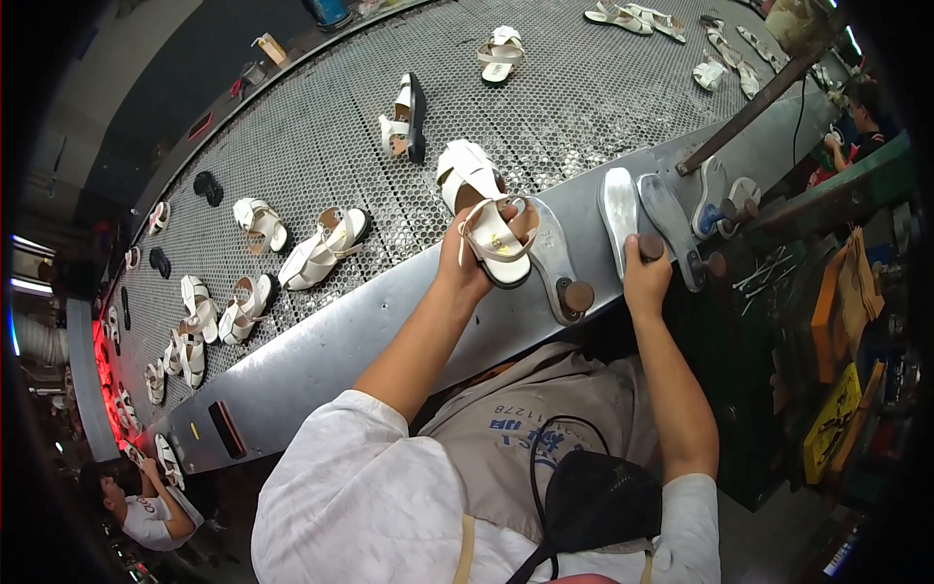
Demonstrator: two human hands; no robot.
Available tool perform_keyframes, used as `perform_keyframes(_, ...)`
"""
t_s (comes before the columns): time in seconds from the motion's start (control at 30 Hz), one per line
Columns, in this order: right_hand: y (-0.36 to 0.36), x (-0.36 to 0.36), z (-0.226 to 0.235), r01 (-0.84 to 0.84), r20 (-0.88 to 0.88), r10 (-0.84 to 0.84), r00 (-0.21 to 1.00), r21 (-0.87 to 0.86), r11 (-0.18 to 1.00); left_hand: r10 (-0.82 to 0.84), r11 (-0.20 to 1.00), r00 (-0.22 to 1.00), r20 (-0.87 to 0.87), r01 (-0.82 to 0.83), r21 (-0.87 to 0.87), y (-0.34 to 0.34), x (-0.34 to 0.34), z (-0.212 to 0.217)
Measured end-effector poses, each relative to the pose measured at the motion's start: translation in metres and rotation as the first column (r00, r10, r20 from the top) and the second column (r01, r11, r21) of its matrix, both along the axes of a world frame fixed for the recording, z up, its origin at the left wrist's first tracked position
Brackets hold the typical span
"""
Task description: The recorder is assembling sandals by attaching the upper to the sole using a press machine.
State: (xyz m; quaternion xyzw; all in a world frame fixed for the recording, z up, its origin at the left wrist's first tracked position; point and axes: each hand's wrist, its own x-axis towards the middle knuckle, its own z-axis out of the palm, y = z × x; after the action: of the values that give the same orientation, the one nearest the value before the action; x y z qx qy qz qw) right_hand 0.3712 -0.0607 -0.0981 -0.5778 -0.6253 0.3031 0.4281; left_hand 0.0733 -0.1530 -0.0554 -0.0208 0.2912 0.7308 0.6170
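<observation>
My left hand (465,258) is closed around a white sandal (498,248) with woven straps and a dark outsole, held over the metal ledge. My right hand (646,284) grips the round brown knob (651,248) of a sole-shaped metal plate (620,209). Between my hands a similar metal plate (551,238) lies on the ledge, its brown knob toward me. Another sole-shaped plate (666,209) with a knob lies just right of my right hand.
Several white sandals (326,248) are spread over the perforated conveyor (341,156), with a steel ledge (321,336) along its near side. A brown bar (749,112) slants across the right. Cardboard and yellow bins (832,419) stand at right. Co-workers (156,511) are at far left and right.
</observation>
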Motion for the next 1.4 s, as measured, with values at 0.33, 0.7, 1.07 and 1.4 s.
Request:
perform_keyframes(0.33, -0.127, -0.042, 0.151, -0.456, -0.261, 0.448, 0.855, 0.035, 0.889, 0.016, 0.995, 0.963, -0.269, 0.010, 0.096, 0.014, -0.008, 0.052)
perform_keyframes(0.7, -0.150, -0.029, 0.155, -0.085, -0.090, 0.132, 0.987, 0.406, 0.910, -0.127, 0.955, 0.867, -0.482, 0.238, 0.177, 0.000, 0.116, 0.080)
perform_keyframes(1.07, -0.137, 0.100, 0.128, -0.165, 0.273, 0.103, 0.956, 0.215, 0.963, -0.513, 0.826, 0.841, -0.172, 0.538, 0.169, 0.005, 0.239, 0.066)
perform_keyframes(1.4, -0.166, 0.163, 0.193, -0.085, 0.550, -0.024, 0.835, 0.172, 0.981, -0.591, 0.264, 0.271, -0.760, 0.955, 0.135, -0.003, 0.286, 0.110)
